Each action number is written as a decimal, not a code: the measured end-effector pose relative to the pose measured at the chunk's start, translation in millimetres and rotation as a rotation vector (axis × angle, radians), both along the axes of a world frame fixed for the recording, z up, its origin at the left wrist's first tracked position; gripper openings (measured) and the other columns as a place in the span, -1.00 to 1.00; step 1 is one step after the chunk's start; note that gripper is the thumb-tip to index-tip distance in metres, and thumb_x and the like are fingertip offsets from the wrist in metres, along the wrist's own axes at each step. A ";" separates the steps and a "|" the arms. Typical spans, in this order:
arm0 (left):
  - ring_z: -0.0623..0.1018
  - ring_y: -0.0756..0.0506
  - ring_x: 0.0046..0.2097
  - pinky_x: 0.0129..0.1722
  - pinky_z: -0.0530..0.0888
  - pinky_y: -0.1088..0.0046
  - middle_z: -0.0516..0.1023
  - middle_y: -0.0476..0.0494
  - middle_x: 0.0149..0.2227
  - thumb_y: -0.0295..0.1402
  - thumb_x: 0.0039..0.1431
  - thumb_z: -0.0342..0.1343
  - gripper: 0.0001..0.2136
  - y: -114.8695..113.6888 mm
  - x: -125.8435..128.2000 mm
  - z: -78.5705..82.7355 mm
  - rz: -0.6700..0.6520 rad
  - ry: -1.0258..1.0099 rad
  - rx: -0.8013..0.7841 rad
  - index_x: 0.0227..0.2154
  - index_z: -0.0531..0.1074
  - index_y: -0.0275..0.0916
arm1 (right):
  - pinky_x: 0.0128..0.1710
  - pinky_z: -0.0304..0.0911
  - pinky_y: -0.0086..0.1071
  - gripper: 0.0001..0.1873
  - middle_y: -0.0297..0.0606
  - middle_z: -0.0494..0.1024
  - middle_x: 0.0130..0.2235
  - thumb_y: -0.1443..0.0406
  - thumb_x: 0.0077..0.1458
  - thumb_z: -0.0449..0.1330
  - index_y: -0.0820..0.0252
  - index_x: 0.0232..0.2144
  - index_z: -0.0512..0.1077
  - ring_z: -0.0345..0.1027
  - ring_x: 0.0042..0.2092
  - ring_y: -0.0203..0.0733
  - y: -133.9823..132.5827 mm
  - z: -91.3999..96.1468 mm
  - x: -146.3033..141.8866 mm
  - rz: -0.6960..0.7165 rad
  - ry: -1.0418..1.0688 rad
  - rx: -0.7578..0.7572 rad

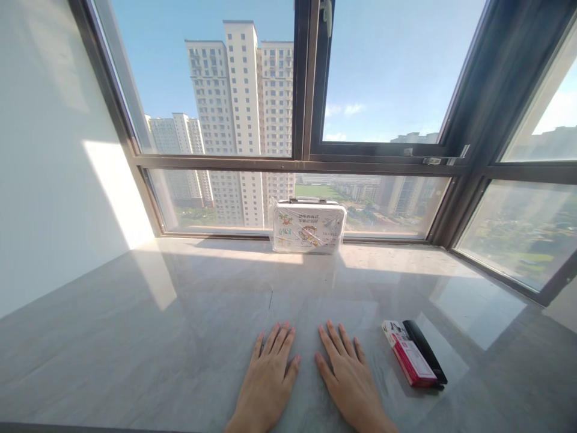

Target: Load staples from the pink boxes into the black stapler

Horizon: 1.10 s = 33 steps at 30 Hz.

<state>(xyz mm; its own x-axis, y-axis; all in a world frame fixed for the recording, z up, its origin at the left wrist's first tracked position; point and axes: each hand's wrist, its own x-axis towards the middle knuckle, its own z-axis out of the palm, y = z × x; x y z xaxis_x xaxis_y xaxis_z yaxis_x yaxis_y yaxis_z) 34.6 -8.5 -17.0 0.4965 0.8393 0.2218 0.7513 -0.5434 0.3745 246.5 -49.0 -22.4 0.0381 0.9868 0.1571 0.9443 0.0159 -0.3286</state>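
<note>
My left hand [268, 376] and my right hand [346, 374] lie flat, palms down, side by side on a grey marble sill [135, 337], fingers stretched out and holding nothing. Just right of my right hand lies a red and white small box [409, 359] with a black stapler-like object [425, 352] touching its far side. Further back, against the window, stands a white tin case [308, 227] with cartoon prints, wrapped in clear plastic.
A dark-framed window [306, 157] closes off the back and the right side of the sill; tall buildings show beyond it. A white wall [49, 168] bounds the left. Sunlight patches fall across the stone.
</note>
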 end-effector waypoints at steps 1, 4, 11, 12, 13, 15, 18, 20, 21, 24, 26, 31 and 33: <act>0.00 -0.26 0.44 0.40 -0.07 -0.08 0.03 0.00 0.43 -0.07 0.44 -0.22 -0.49 0.0 -0.3 0.8 0.001 0.012 0.000 0.39 0.02 0.05 | 0.38 -0.31 0.10 -0.37 -0.41 -0.09 0.45 -0.01 0.35 -0.14 -0.10 0.40 0.01 -0.30 0.46 0.05 -0.6 0.2 -0.3 -0.004 -0.012 -0.012; 0.00 -0.24 0.44 0.40 -0.04 -0.08 0.02 0.02 0.43 -0.05 0.45 -0.27 -0.49 -0.4 0.1 2.6 0.012 0.068 0.015 0.39 0.00 0.04 | 0.38 -0.31 0.11 -0.36 -0.44 -0.13 0.45 -0.04 0.35 -0.18 -0.11 0.40 -0.02 -0.32 0.46 0.02 -2.0 2.6 -2.3 -0.022 -0.047 -0.039; 0.02 -0.18 0.44 0.39 0.05 -0.02 0.02 0.08 0.43 -0.04 0.46 -0.30 -0.49 -1.3 0.9 2.2 0.026 0.131 0.071 0.39 -0.01 0.05 | 0.39 -0.28 0.10 -0.36 -0.46 -0.15 0.44 -0.06 0.35 -0.23 -0.14 0.40 -0.05 -0.32 0.46 0.00 -5.2 4.5 -4.6 -0.040 -0.088 -0.046; 0.02 -0.18 0.44 0.39 0.05 -0.02 0.02 0.08 0.43 -0.04 0.46 -0.30 -0.49 -1.3 0.8 1.9 0.024 0.131 0.074 0.39 0.00 0.05 | 0.39 -0.27 0.10 -0.36 -0.46 -0.15 0.44 -0.06 0.35 -0.23 -0.14 0.40 -0.05 -0.32 0.46 0.00 -5.7 4.3 -4.5 -0.040 -0.091 -0.046; 0.02 -0.17 0.44 0.39 0.05 -0.02 0.02 0.08 0.43 -0.04 0.46 -0.30 -0.50 -1.3 0.6 1.5 0.024 0.130 0.076 0.39 0.00 0.05 | 0.39 -0.27 0.11 -0.36 -0.46 -0.15 0.44 -0.06 0.35 -0.23 -0.15 0.40 -0.05 -0.31 0.46 0.00 -6.2 4.2 -4.5 -0.040 -0.093 -0.047; 0.02 -0.17 0.44 0.39 0.05 -0.02 0.02 0.08 0.43 -0.05 0.46 -0.29 -0.50 -1.1 0.4 0.6 0.022 0.128 0.077 0.39 0.00 0.05 | 0.39 -0.26 0.11 -0.36 -0.47 -0.15 0.44 -0.06 0.35 -0.23 -0.15 0.40 -0.05 -0.31 0.46 0.00 -7.0 4.0 -4.6 -0.041 -0.095 -0.047; 0.03 -0.18 0.43 0.39 0.07 -0.02 0.03 0.07 0.43 -0.05 0.46 -0.28 -0.50 -0.7 0.3 -0.7 0.021 0.125 0.083 0.39 0.01 0.04 | 0.39 -0.26 0.11 -0.36 -0.48 -0.15 0.44 -0.05 0.35 -0.22 -0.14 0.40 -0.05 -0.31 0.46 0.00 -7.3 4.3 -4.9 -0.040 -0.098 -0.046; 0.02 -0.18 0.43 0.39 0.07 -0.01 0.02 0.07 0.43 -0.05 0.46 -0.28 -0.50 -0.5 0.2 -1.1 0.021 0.127 0.089 0.39 0.00 0.04 | 0.39 -0.26 0.11 -0.37 -0.48 -0.15 0.44 -0.05 0.35 -0.22 -0.15 0.40 -0.05 -0.30 0.46 0.00 -7.2 4.6 -5.1 -0.040 -0.100 -0.046; 0.02 -0.17 0.44 0.39 0.07 -0.02 0.01 0.07 0.43 -0.05 0.46 -0.28 -0.50 -0.5 0.1 -1.1 0.021 0.130 0.092 0.39 0.00 0.04 | 0.39 -0.26 0.11 -0.37 -0.48 -0.15 0.44 -0.04 0.36 -0.22 -0.15 0.40 -0.05 -0.30 0.46 0.00 -7.0 4.6 -5.2 -0.039 -0.100 -0.046; 0.02 -0.17 0.44 0.39 0.07 -0.02 0.01 0.07 0.43 -0.05 0.46 -0.29 -0.50 -0.8 -0.1 -0.5 0.018 0.138 0.096 0.39 -0.01 0.04 | 0.39 -0.26 0.11 -0.37 -0.48 -0.15 0.44 -0.04 0.35 -0.21 -0.16 0.40 -0.05 -0.30 0.46 0.00 -6.5 3.9 -5.1 -0.038 -0.098 -0.049; 0.02 -0.17 0.44 0.39 0.07 -0.02 0.01 0.05 0.43 -0.05 0.46 -0.30 -0.50 -0.9 -0.2 -0.2 0.016 0.142 0.098 0.39 -0.01 0.04 | 0.39 -0.26 0.11 -0.37 -0.49 -0.15 0.44 -0.04 0.35 -0.21 -0.15 0.40 -0.05 -0.30 0.46 0.00 -6.3 3.0 -4.9 -0.040 -0.100 -0.048; 0.01 -0.17 0.44 0.39 0.08 -0.04 0.00 0.06 0.43 -0.04 0.46 -0.30 -0.50 -0.8 -0.7 -0.7 0.020 0.152 0.097 0.39 -0.02 0.05 | 0.38 -0.24 0.12 -0.37 -0.49 -0.16 0.44 -0.04 0.36 -0.21 -0.15 0.40 -0.05 -0.30 0.46 0.00 -6.9 1.0 -4.7 -0.035 -0.105 -0.041; 0.01 -0.17 0.44 0.38 0.08 -0.05 -0.01 0.05 0.43 -0.04 0.46 -0.30 -0.50 -0.7 -1.0 -1.3 0.017 0.157 0.099 0.39 -0.02 0.05 | 0.38 -0.24 0.12 -0.37 -0.48 -0.15 0.44 -0.04 0.35 -0.21 -0.15 0.40 -0.04 -0.30 0.46 0.00 -7.3 0.8 -4.9 -0.036 -0.107 -0.039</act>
<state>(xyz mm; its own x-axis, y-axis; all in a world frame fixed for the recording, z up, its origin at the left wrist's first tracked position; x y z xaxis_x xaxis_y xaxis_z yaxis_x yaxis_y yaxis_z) 33.6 -9.2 -18.3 0.5178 0.8255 0.2246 0.8055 -0.5589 0.1970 241.6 -56.3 -21.5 0.0590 0.9905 0.1242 0.9737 -0.0297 -0.2260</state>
